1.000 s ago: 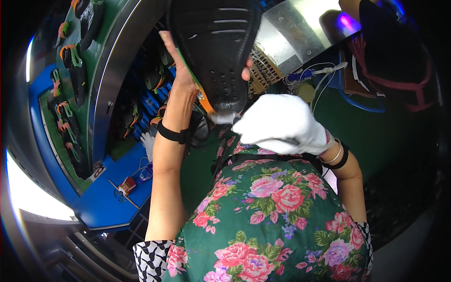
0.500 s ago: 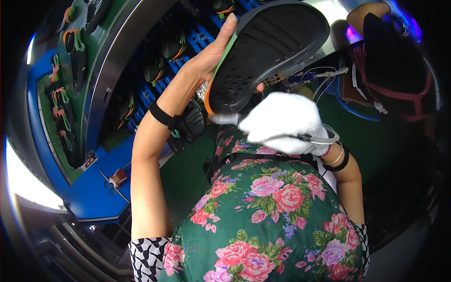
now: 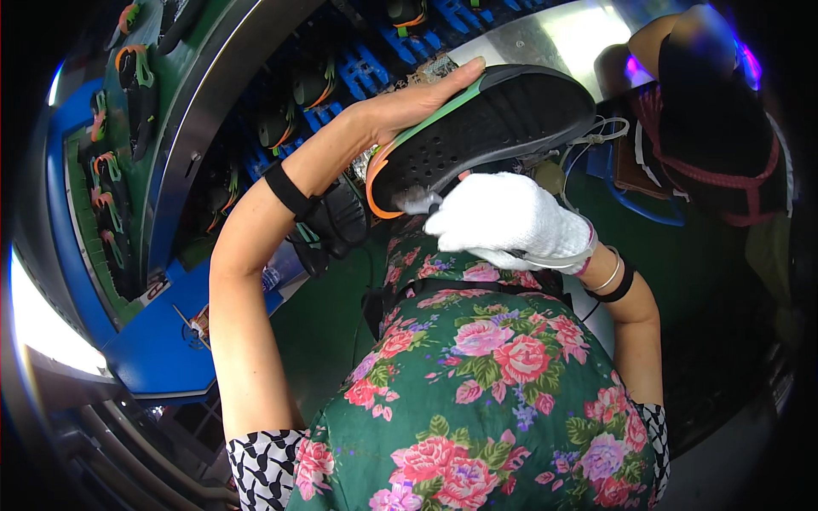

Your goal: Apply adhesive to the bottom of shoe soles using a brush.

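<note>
One black sole (image 3: 498,128), edged green and orange, partly perforated.

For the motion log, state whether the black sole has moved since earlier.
Yes: the black sole swung its far end right, toward the white cable.

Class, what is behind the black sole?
Beyond the black sole, a shiny metal panel shows. The left hand holds the sole; its fingers behind are mostly covered.
</note>
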The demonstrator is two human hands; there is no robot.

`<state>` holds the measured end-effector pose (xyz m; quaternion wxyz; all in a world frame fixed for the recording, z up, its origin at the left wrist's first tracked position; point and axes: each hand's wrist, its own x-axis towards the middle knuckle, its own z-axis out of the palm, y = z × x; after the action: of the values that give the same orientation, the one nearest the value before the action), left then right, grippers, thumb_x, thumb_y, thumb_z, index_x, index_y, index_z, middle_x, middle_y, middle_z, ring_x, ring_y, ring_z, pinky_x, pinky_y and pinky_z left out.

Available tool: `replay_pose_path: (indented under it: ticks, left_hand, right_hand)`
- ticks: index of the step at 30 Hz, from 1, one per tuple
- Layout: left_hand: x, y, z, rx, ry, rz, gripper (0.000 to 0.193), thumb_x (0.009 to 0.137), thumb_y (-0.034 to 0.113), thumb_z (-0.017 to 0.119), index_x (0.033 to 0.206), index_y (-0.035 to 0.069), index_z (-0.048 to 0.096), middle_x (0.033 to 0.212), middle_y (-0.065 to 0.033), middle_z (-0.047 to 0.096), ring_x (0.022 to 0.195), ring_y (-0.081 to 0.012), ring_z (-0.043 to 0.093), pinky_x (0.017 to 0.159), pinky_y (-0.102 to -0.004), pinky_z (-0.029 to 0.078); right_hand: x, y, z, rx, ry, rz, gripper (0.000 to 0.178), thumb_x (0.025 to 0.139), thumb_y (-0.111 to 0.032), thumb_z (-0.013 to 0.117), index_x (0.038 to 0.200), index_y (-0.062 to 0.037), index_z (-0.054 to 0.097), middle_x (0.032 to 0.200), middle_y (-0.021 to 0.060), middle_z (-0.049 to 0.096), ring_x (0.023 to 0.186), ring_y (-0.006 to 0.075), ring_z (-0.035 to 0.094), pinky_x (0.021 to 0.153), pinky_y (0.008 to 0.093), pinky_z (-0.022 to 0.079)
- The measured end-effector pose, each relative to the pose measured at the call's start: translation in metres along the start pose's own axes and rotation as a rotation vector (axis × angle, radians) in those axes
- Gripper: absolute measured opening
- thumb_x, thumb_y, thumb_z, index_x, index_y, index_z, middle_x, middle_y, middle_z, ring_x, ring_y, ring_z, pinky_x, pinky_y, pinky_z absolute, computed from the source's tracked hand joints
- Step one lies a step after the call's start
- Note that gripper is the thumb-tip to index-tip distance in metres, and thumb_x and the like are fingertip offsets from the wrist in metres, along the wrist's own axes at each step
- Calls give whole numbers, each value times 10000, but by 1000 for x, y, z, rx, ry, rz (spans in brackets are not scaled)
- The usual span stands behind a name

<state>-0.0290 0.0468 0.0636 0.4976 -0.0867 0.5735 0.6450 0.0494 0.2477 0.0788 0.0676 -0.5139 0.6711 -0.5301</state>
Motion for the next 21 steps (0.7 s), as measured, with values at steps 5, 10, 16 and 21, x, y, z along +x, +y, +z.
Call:
replay_pose_path:
  ticks: [5, 10, 16, 21]
  left_hand:
    - [12, -18, -13, 163, 133, 58, 942, 946, 781, 377, 1481, 8, 443, 1315, -204, 617, 1138, -231, 665, 895, -314, 590]
    - [-7, -22, -30, -595, -285, -53, 988, 886, 856, 317, 1485, 85, 464, 1354, -183, 611, 1237, -300, 617, 921, -466, 590]
    - [-14, -63, -3, -1049, -387, 169, 718, 1049, 581, 304, 1361, -10, 564, 1242, -200, 675, 1028, -338, 703, 914, -485, 583]
    - [-17, -107, 9, -919, -65, 262, 503, 1052, 392, 455, 1339, 1, 589, 1343, -162, 634, 1228, -310, 606, 1111, -454, 443]
  right_hand:
    - [3, 4, -12, 143, 88, 113, 179, 747, -39, 793, 918, -82, 763, 1022, 75, 772, 914, 261, 731, 852, 385, 566]
    - [7, -18, -17, 528, 338, 313, 83, 777, -1, 797, 851, -35, 781, 952, 110, 775, 891, 209, 748, 831, 327, 585]
    - [8, -33, -28, 308, 703, 469, 132, 800, 42, 775, 929, 18, 761, 977, 167, 760, 926, 229, 735, 833, 347, 580]
    - [1, -21, -32, 36, 491, 278, 133, 829, -21, 750, 959, -14, 778, 1021, 126, 769, 963, 239, 738, 885, 365, 564]
